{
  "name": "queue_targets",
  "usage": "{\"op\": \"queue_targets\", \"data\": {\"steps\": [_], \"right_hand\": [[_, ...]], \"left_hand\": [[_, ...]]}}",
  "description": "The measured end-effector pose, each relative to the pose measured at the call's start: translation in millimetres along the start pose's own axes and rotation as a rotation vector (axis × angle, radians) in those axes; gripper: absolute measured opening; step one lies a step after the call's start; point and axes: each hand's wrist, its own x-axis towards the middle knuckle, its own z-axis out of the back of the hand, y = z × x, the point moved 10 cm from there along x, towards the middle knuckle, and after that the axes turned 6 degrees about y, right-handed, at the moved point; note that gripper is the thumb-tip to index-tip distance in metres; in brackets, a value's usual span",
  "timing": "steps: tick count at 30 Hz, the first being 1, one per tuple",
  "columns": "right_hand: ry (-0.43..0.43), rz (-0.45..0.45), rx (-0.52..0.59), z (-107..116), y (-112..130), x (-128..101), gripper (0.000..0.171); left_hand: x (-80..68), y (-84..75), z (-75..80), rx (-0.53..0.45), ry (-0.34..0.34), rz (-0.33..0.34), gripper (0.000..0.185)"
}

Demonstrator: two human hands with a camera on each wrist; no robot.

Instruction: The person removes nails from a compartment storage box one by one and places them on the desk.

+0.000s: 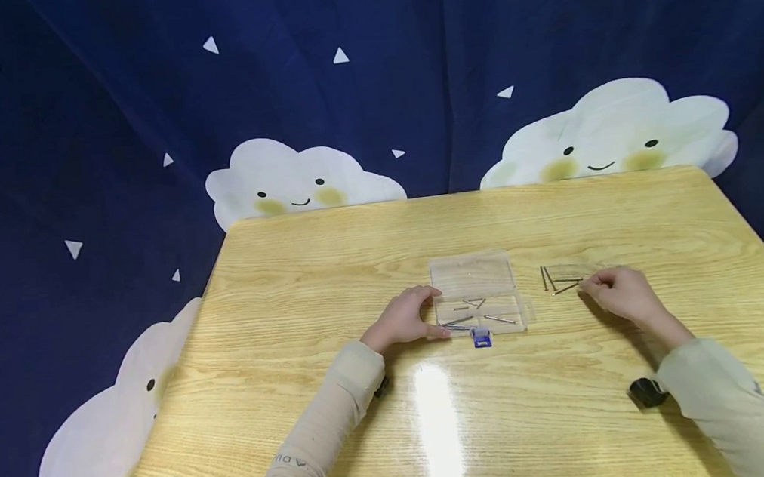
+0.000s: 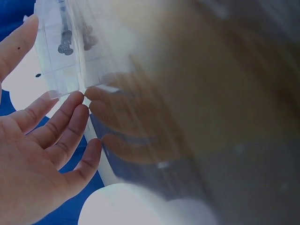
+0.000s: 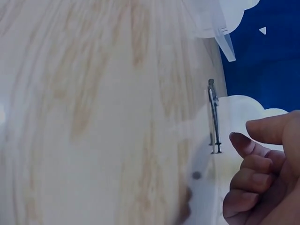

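My left hand [image 1: 405, 317] holds the left end of a clear plastic box [image 1: 505, 304], thumb at its front corner and fingers toward the hinge. In the left wrist view, fingertips [image 2: 77, 99] meet the box's lower edge. The lid [image 1: 470, 275] lies back, away from me. Several nails [image 1: 500, 320] of differing lengths lie in the compartments. On the right, my right hand [image 1: 622, 293] is at a few long loose nails [image 1: 566, 280], fingertips close to one nail's end. The right wrist view shows its thumb and index finger apart, the other fingers curled, beside the nails [image 3: 214, 117].
A blue clasp [image 1: 482, 337] sticks out from the box's front edge. The wooden table [image 1: 303, 276] runs to a dark blue curtain [image 1: 409, 77] with white clouds. Black wrist devices [image 1: 648, 392] are under both sleeves.
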Motion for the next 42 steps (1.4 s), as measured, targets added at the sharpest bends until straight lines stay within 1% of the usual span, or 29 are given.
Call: {"op": "queue_targets", "data": {"steps": [6, 11, 19, 23, 31, 35, 38, 42], "right_hand": [[-0.026, 0.051, -0.008, -1, 13, -2, 0.025], [-0.041, 0.075, 0.006, -2, 24, -5, 0.022], [-0.019, 0.090, 0.059, -10, 37, -5, 0.020], [-0.014, 0.123, 0.070, -15, 45, -5, 0.018], [0.034, 0.179, 0.094, -29, 59, -3, 0.014], [0.014, 0.227, 0.069, -31, 70, -2, 0.011], [0.000, 0.272, 0.070, -32, 79, -2, 0.010], [0.010, 0.315, 0.082, -36, 88, -1, 0.009]], "left_hand": [[-0.4, -0.1, -0.6, -0.005, 0.006, 0.006, 0.073], [-0.2, -0.4, -0.5, -0.011, 0.004, 0.004, 0.072], [-0.3, -0.4, 0.2, -0.003, -0.002, -0.005, 0.071], [-0.7, -0.1, 0.4, -0.005, 0.001, -0.002, 0.071], [-0.2, 0.4, 0.0, -0.004, 0.001, -0.001, 0.072], [-0.5, 0.5, 0.1, -0.006, 0.004, 0.005, 0.071], [-0.6, 0.5, 0.1, -0.008, 0.007, 0.008, 0.071], [-0.6, -0.2, 0.1, -0.005, 0.007, 0.005, 0.071]]}}
